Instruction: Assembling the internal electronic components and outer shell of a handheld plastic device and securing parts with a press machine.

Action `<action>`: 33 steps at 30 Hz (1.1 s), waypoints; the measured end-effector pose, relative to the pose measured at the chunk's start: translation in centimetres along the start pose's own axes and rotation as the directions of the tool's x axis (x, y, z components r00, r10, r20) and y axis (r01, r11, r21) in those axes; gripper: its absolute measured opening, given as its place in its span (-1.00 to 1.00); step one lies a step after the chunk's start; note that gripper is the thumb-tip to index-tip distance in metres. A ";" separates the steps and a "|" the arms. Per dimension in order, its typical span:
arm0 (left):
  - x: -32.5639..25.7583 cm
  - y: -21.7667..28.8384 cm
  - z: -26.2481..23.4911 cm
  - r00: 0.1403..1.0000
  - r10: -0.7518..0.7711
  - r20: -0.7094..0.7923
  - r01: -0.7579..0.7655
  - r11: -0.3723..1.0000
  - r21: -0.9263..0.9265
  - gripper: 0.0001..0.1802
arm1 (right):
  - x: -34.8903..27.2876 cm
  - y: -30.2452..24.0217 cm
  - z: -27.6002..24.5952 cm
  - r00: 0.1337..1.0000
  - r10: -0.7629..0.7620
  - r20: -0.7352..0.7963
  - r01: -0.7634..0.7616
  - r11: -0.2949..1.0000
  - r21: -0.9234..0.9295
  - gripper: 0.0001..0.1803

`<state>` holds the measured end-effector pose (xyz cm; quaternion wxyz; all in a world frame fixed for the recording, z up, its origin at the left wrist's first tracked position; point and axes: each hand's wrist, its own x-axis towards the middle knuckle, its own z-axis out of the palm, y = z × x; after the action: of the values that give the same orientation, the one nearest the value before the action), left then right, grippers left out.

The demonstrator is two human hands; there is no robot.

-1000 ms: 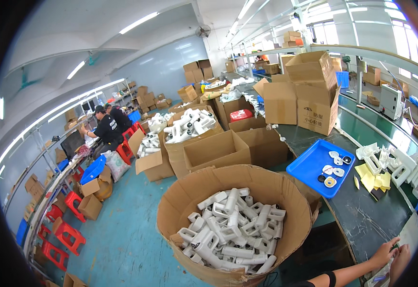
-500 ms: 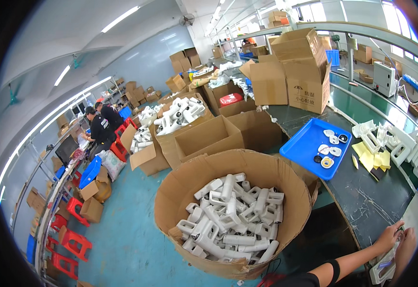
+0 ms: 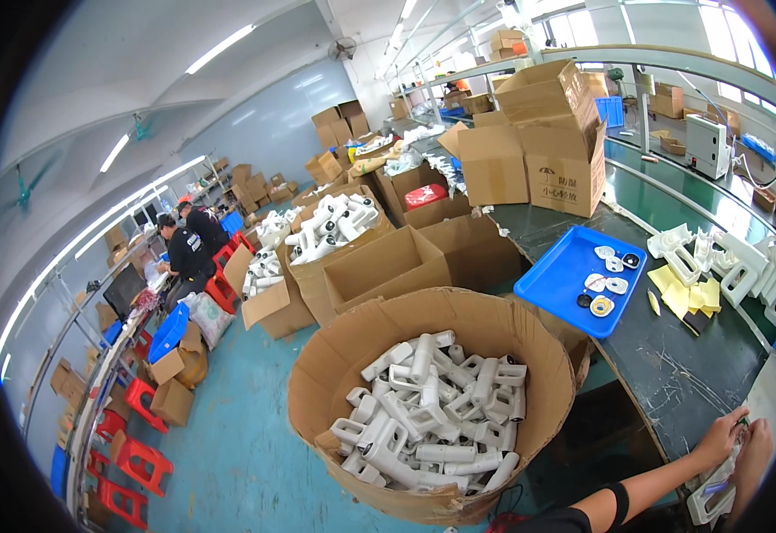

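At the lower right, my left hand and my right hand meet over the near end of the workbench. Both have their fingers pinched together around something small, which the fingers mostly hide. Just beneath them lies a white plastic housing with a loop-shaped part, cut off partly by my wrist and the view's dark rim. A pale sheet is spread beside my hands. Farther up the bench are yellow paper pieces and a row of white plastic handle parts.
A blue tray with small round white and black parts sits on the bench. Left of the bench stands a big round carton full of white housings. Behind it are more cardboard boxes. Two people sit at the far-left bench near red stools.
The view has shifted slightly, so the scene sits a little differently in the frame. My hands stay pinched together at the same spot, with hardly any movement.
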<state>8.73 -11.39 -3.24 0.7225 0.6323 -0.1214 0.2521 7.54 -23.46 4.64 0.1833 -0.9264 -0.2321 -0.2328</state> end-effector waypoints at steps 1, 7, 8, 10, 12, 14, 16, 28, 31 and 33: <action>0.0 0.0 0.1 1.000 -0.003 -0.001 0.003 1.000 -0.005 -0.62 | 0.1 -0.5 -0.4 1.000 -0.008 -0.007 0.008 1.000 0.014 -0.92; 0.0 0.4 -0.4 1.000 -0.003 -0.007 0.003 1.000 -0.021 -0.62 | 0.2 -1.7 -0.8 1.000 0.021 -0.014 -0.020 0.999 0.050 -0.91; 0.0 0.4 -0.3 1.000 -0.005 0.000 0.005 1.000 -0.024 -0.62 | 0.2 -1.5 -0.8 0.999 0.023 -0.022 -0.022 0.998 0.051 -0.91; -0.1 0.7 -0.2 1.000 0.011 -0.004 -0.012 1.000 -0.029 -0.62 | 0.1 0.3 0.4 0.999 0.051 -0.006 -0.051 0.998 0.037 -0.92; 0.0 1.0 -0.5 1.000 -0.019 0.008 0.019 0.999 -0.033 -0.62 | -0.1 1.1 0.8 0.997 0.076 0.013 -0.076 0.997 0.025 -0.92; -0.1 0.9 -0.3 0.998 -0.050 0.026 0.051 0.998 -0.034 -0.62 | 0.1 -1.4 -0.9 0.999 0.032 0.003 -0.032 0.997 0.071 -0.94; 0.0 1.0 -0.5 1.000 0.001 -0.001 -0.001 1.000 0.001 -0.59 | 0.2 0.1 0.2 0.999 0.035 -0.004 -0.035 0.998 0.058 -0.94; -0.2 1.4 -0.8 0.997 -0.032 0.066 0.030 0.999 0.032 -0.53 | 0.0 1.2 0.7 0.999 0.044 -0.014 -0.042 0.989 0.139 -0.94; -0.1 1.5 -0.9 0.997 -0.036 0.066 0.033 0.998 0.047 -0.53 | 0.1 0.6 0.5 0.999 0.049 0.008 -0.050 0.988 0.145 -0.94; -0.1 1.8 -1.0 0.997 -0.042 0.063 0.040 0.999 0.027 -0.53 | 0.1 0.1 0.2 0.998 0.060 0.028 -0.064 0.987 0.148 -0.94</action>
<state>7.54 -10.29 -1.91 0.7150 0.6515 -0.1280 0.2187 7.71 -23.44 4.50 0.2562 -0.9196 -0.2221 -0.1983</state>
